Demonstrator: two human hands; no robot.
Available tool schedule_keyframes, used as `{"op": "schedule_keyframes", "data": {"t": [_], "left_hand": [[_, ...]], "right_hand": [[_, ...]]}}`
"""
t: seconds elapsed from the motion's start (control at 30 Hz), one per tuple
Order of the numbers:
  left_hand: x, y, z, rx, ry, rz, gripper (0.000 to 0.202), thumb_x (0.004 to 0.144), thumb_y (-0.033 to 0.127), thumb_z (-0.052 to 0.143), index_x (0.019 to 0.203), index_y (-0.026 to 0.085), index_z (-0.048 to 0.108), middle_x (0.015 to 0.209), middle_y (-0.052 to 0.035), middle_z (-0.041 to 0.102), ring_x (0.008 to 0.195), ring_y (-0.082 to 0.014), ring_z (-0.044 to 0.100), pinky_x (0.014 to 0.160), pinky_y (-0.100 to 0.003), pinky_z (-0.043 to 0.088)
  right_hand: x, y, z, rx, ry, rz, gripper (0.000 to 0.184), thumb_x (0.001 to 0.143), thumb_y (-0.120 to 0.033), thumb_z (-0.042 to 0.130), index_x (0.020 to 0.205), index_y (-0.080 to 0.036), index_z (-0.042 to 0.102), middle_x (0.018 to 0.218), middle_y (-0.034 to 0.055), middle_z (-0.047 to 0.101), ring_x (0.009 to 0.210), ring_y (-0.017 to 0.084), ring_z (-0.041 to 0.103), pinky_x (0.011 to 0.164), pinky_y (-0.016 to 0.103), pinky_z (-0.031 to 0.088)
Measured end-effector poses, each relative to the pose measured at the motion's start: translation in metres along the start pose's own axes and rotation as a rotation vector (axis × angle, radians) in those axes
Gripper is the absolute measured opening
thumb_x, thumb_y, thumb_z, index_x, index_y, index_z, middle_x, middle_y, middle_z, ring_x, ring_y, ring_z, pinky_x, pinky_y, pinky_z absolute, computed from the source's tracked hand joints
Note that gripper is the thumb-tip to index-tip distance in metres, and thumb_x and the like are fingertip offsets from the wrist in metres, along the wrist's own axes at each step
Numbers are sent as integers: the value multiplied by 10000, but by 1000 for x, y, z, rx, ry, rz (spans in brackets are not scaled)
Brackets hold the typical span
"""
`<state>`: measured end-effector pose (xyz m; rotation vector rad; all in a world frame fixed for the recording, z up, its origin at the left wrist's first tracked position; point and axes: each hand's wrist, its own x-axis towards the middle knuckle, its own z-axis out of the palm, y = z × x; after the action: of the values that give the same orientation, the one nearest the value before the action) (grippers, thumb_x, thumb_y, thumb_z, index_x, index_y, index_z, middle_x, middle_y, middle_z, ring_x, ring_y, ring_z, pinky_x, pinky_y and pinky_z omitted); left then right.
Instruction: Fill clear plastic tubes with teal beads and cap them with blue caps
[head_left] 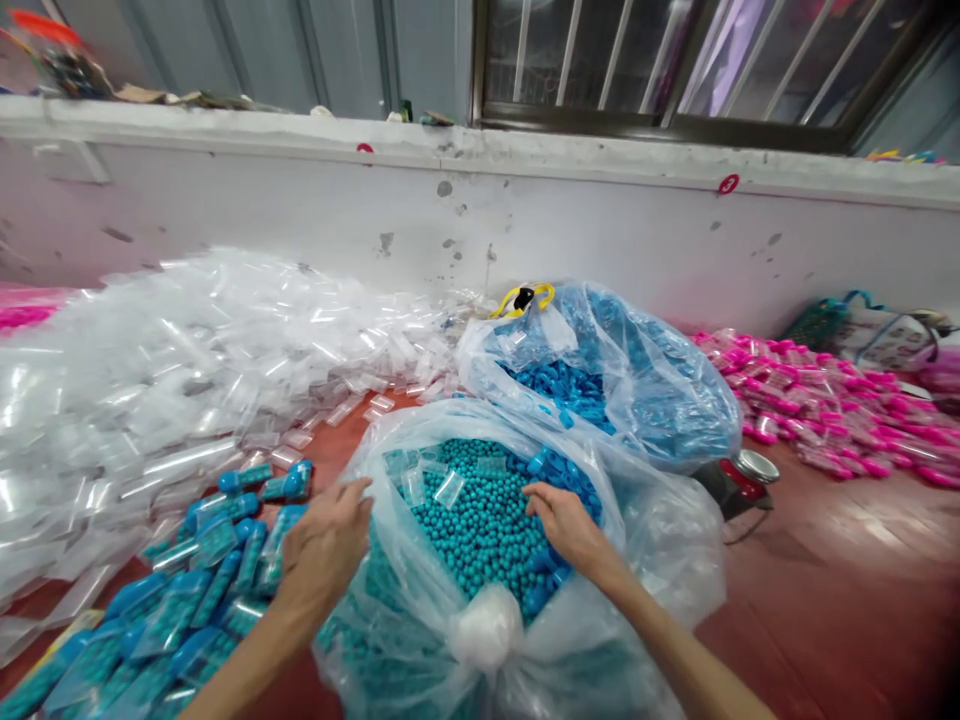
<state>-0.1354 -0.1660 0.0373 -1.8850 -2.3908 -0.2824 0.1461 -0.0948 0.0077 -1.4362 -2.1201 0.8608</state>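
Note:
A clear plastic bag [660,540] stands open in front of me, filled with small teal balls [480,520]. My left hand [326,545] rests on the bag's left rim, fingers curled over the plastic. My right hand [566,525] reaches into the bag, fingers bent down onto the teal balls and some blue pieces; what lies under the fingertips is hidden. A few small clear sleeves [448,488] lie on top of the balls.
A second clear bag of blue pieces [600,380] stands behind. Filled teal packets [187,600] lie at lower left, a heap of clear empty sleeves [187,370] at left, pink packets [825,410] at right. A white wall [600,230] runs behind the red-brown surface [840,600].

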Motion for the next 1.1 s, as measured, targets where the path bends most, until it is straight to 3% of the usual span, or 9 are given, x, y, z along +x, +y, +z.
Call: {"op": "schedule_keyframes", "data": {"t": [0.1,0.2,0.33,0.47,0.57,0.7,0.9,1.03,1.1], "left_hand": [[14,46,20,-90,-200,101,325,879,272,302,1163,217,450,1007,-73,576,807,-183,596,674,-265,427],[28,77,47,-146,-342,202,372,840,243,403,1211,224,389,1118,-108,521,860,-218,596,691,-301,431],[42,93,74,-207,-420,220,418,774,225,518,1174,186,403,1072,-125,562,926,-244,586,744,-314,422],[48,106,81,-272,-437,146,470,829,427,409,1154,89,387,967,-159,621,920,-247,598,713,-291,427],[41,110,77,-312,-452,134,503,861,468,291,1124,62,429,885,-159,648,858,-244,621,683,-286,428],[27,96,70,-320,-418,179,423,872,267,322,1273,132,338,940,-124,641,890,-223,606,735,-295,422],[19,81,89,-102,-306,568,529,821,84,339,1315,271,323,1300,-84,429,1157,-247,430,941,-388,350],[11,87,103,-91,-248,664,546,826,51,258,1346,216,282,1293,-91,454,1206,-245,383,979,-394,323],[6,90,105,-90,-203,647,545,818,53,264,1348,183,276,1305,-116,438,1218,-247,372,984,-394,319]], "right_hand": [[-10,-1,-13,-126,-68,-58,298,836,-201,345,985,-168,601,882,51,646,827,175,597,747,277,430],[-33,-3,-12,-404,-244,-145,235,796,-199,454,997,-203,575,964,47,614,907,195,578,765,282,413],[-45,-1,10,-748,-322,-90,228,753,-141,515,973,-193,543,940,74,582,771,196,598,623,265,404],[-18,1,27,-734,-208,-16,126,838,-202,448,929,-191,534,924,66,597,809,186,595,633,253,396],[2,0,26,-688,-132,49,134,859,-242,424,921,-197,534,947,52,600,845,174,589,659,244,393],[9,3,19,-655,-134,91,152,863,-233,411,931,-194,542,934,53,616,886,183,581,703,253,391],[4,3,26,-663,-166,68,159,810,-173,462,943,-190,546,988,80,594,821,193,607,668,264,416],[9,5,27,-447,-131,39,192,792,-134,422,931,-158,553,905,83,620,880,201,595,732,281,433],[15,8,24,-204,-130,83,245,798,-162,392,1009,-162,516,784,37,621,773,174,614,667,265,461]]}}
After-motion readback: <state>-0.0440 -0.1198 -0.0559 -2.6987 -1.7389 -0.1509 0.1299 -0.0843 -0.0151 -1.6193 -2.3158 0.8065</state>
